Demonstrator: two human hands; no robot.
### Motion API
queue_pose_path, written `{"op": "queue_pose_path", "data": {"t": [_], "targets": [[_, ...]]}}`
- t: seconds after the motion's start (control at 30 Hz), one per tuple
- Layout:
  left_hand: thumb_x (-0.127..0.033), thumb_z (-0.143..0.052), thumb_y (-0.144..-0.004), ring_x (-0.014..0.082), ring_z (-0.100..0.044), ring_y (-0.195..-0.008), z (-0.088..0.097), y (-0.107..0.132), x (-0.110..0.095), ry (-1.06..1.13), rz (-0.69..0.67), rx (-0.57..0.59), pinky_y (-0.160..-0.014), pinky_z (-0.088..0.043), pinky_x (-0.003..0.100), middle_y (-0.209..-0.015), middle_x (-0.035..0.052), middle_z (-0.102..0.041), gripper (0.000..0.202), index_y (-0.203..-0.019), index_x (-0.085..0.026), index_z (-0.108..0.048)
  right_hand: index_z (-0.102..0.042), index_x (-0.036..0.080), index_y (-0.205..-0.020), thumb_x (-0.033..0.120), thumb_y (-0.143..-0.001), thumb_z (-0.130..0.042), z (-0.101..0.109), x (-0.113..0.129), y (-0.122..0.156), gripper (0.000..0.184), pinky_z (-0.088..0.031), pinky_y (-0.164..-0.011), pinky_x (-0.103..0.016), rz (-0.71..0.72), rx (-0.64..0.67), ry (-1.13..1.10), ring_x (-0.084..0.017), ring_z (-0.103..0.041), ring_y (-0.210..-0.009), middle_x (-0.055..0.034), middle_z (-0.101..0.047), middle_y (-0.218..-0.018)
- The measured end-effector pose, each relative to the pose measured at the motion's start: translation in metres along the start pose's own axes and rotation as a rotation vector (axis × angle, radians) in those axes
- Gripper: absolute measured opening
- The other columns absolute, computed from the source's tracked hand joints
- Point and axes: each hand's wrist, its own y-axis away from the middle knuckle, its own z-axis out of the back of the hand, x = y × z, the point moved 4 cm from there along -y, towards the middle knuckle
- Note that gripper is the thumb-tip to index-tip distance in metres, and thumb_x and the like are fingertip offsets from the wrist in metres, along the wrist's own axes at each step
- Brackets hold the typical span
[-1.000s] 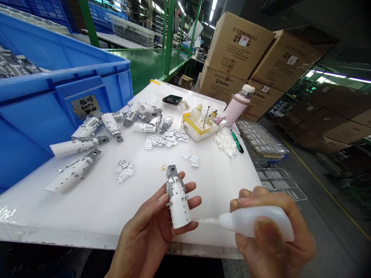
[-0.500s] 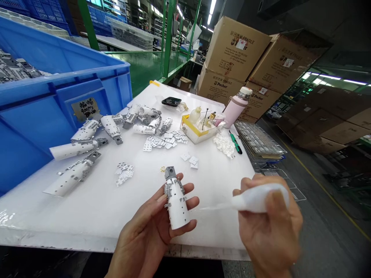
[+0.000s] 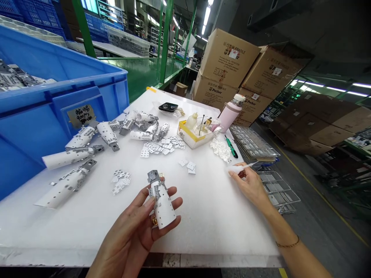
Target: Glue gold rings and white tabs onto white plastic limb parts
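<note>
My left hand [image 3: 136, 220] is closed around a white tapered model part [image 3: 163, 204] with grey fittings and a grey block at its top end. The part is tilted, its wide white end towards me. Near the table's right edge, my right hand [image 3: 251, 185] has its fingers round a white squeeze bottle [image 3: 236, 168]. The bottle lies low over the tabletop, its thin nozzle pointing right; whether it touches the table I cannot tell. Small white square plates [image 3: 191, 166] lie between the hands, and another cluster of plates [image 3: 121, 180] is to the left.
Several similar model parts [image 3: 108, 135] lie on the white table [image 3: 203, 231] beside a blue crate [image 3: 95, 83]. Farther back are a yellow-edged tray [image 3: 188, 138] of small bottles, crumpled tissue [image 3: 220, 149], a green cutter [image 3: 231, 146] and a pink bottle [image 3: 230, 114]. Cartons [image 3: 228, 58] stand behind.
My right hand has moved away from me to the table's right edge, and the squeeze bottle's nozzle has swung from left to right. My left hand has shifted slightly left, turning the model part.
</note>
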Motion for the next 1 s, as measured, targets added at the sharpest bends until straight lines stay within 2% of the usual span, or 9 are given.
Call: {"op": "queue_pose_path", "data": {"t": [0.27, 0.4, 0.47, 0.53, 0.57, 0.63, 0.73, 0.83, 1.0], "targets": [[-0.023, -0.061, -0.087, 0.0331, -0.064, -0.111, 0.008, -0.007, -0.003, 0.026, -0.036, -0.005, -0.078, -0.063, 0.039, -0.123, 0.0096, -0.069, 0.035, -0.122, -0.020, -0.061, -0.057, 0.015, -0.101, 0.048, -0.086, -0.055, 0.012, 0.017, 0.020, 0.036, -0.043, -0.063, -0.032, 0.029, -0.013, 0.249, -0.018, -0.058, -0.065, -0.0086, -0.065, -0.094], [-0.024, -0.063, -0.086, 0.0337, -0.063, -0.113, 0.011, -0.008, -0.001, 0.030, -0.038, 0.000, -0.078, -0.063, 0.039, -0.123, 0.0101, -0.069, 0.036, -0.121, -0.019, -0.062, -0.060, 0.018, -0.084, 0.048, -0.090, -0.052, 0.021, 0.048, 0.034, 0.032, -0.039, -0.062, -0.031, 0.055, -0.066, 0.297, -0.017, -0.055, -0.060, -0.0038, -0.063, -0.077], [-0.024, -0.062, -0.086, 0.0333, -0.063, -0.114, 0.011, -0.008, 0.000, 0.019, -0.033, 0.004, -0.079, -0.063, 0.039, -0.125, 0.0097, -0.068, 0.035, -0.121, -0.019, -0.062, -0.059, 0.019, -0.078, 0.042, -0.095, -0.047, 0.009, 0.076, 0.034, 0.031, -0.039, -0.063, -0.030, 0.171, 0.031, 0.234, -0.017, -0.056, -0.065, -0.0017, -0.061, -0.073], [-0.022, -0.063, -0.086, 0.0333, -0.062, -0.114, 0.012, -0.009, 0.000, 0.001, -0.031, 0.005, -0.080, -0.063, 0.040, -0.126, 0.0094, -0.067, 0.035, -0.121, -0.019, -0.062, -0.061, 0.019, -0.085, 0.033, -0.097, -0.045, -0.018, 0.103, 0.025, 0.024, -0.042, -0.072, -0.031, 0.315, 0.226, 0.220, -0.019, -0.058, -0.080, -0.0040, -0.064, -0.085], [-0.021, -0.064, -0.085, 0.0333, -0.062, -0.114, 0.012, -0.009, 0.000, -0.007, -0.030, 0.006, -0.081, -0.062, 0.041, -0.126, 0.0093, -0.067, 0.036, -0.121, -0.019, -0.062, -0.062, 0.019, -0.090, 0.031, -0.095, -0.049, -0.032, 0.113, 0.017, 0.019, -0.042, -0.079, -0.033, 0.341, 0.266, 0.237, -0.021, -0.057, -0.090, -0.0054, -0.065, -0.092], [-0.015, -0.063, -0.084, 0.0327, -0.063, -0.113, 0.011, -0.009, -0.002, -0.005, -0.024, 0.007, -0.081, -0.062, 0.041, -0.126, 0.0099, -0.067, 0.040, -0.124, -0.019, -0.059, -0.062, 0.017, -0.095, 0.031, -0.090, -0.058, -0.059, 0.125, -0.005, 0.015, -0.041, -0.086, -0.038, 0.346, 0.311, 0.272, -0.025, -0.054, -0.100, -0.0090, -0.063, -0.099], [-0.010, -0.059, -0.086, 0.0315, -0.065, -0.111, 0.011, -0.005, -0.005, 0.036, -0.014, 0.011, -0.077, -0.063, 0.037, -0.123, 0.0132, -0.068, 0.047, -0.131, -0.016, -0.051, -0.061, 0.017, -0.087, 0.033, -0.081, -0.068, -0.088, 0.130, -0.036, 0.019, -0.043, -0.081, -0.038, 0.313, 0.393, 0.282, -0.027, -0.054, -0.097, -0.0094, -0.061, -0.094], [-0.010, -0.057, -0.086, 0.0319, -0.065, -0.110, 0.010, -0.002, -0.006, 0.060, -0.027, 0.007, -0.075, -0.063, 0.035, -0.123, 0.0158, -0.068, 0.049, -0.134, -0.013, -0.048, -0.058, 0.017, -0.080, 0.032, -0.076, -0.071, -0.098, 0.132, -0.051, 0.020, -0.044, -0.077, -0.036, 0.300, 0.454, 0.251, -0.025, -0.056, -0.094, -0.0079, -0.061, -0.092], [-0.010, -0.055, -0.087, 0.0308, -0.065, -0.110, 0.006, -0.003, -0.007, 0.044, -0.025, 0.012, -0.076, -0.063, 0.035, -0.122, 0.0149, -0.069, 0.050, -0.136, -0.015, -0.046, -0.055, 0.017, -0.082, 0.026, -0.074, -0.072, -0.112, 0.145, -0.052, 0.021, -0.046, -0.068, -0.031, 0.337, 0.478, 0.122, -0.020, -0.059, -0.081, -0.0036, -0.063, -0.084]]}}
